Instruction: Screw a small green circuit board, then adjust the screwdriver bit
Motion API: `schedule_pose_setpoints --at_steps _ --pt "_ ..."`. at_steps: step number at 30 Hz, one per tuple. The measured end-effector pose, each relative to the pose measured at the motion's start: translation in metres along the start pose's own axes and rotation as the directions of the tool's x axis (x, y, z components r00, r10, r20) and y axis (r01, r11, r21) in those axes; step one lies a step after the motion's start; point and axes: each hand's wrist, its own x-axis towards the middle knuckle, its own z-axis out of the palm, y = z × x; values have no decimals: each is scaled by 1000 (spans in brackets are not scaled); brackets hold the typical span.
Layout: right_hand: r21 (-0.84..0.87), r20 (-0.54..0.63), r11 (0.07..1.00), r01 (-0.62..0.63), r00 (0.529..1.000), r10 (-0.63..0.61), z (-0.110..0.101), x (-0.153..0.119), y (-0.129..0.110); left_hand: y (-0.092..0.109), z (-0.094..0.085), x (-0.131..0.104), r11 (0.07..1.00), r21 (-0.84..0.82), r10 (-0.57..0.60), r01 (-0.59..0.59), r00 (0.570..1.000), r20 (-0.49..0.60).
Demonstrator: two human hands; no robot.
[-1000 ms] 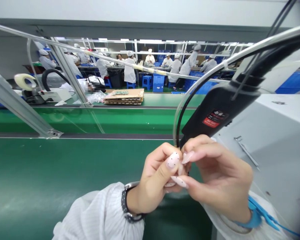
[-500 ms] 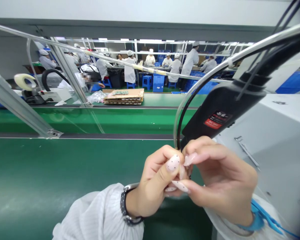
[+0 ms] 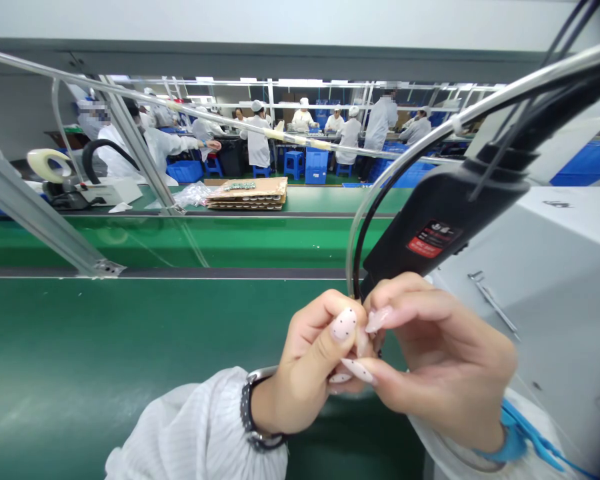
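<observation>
Left hand (image 3: 307,367): bare, pale dotted nails; thumb pressed to curled index finger. Whether it pinches anything, cannot tell.

Right hand (image 3: 445,360): bare, thumb and fingers curved about the left fingertips; any grip hidden.

Long black tool with rounded casing (image 3: 460,200): slanting down from upper right, lower end just behind the meeting fingertips.

Clear flexible tube (image 3: 352,250) and thin black cable (image 3: 361,237): curving down to the same spot.

Smooth green desk (image 3: 105,360): below both hands.

Handling, as judged: wrists steady, fingertip pressure light, left hand bracing the right; hands best turned so the contact point shows.

Markings: black-and-red rectangular label (image 3: 434,239) on tool casing; pale characters, too small to read.
</observation>
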Motion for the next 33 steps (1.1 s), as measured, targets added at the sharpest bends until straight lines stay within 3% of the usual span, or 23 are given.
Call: schedule_pose_setpoints --at_steps 33 --pt "-8 26 1000 -3 1000 3 -1 0 -1 1 2 2 1000 8 -7 7 1000 -17"
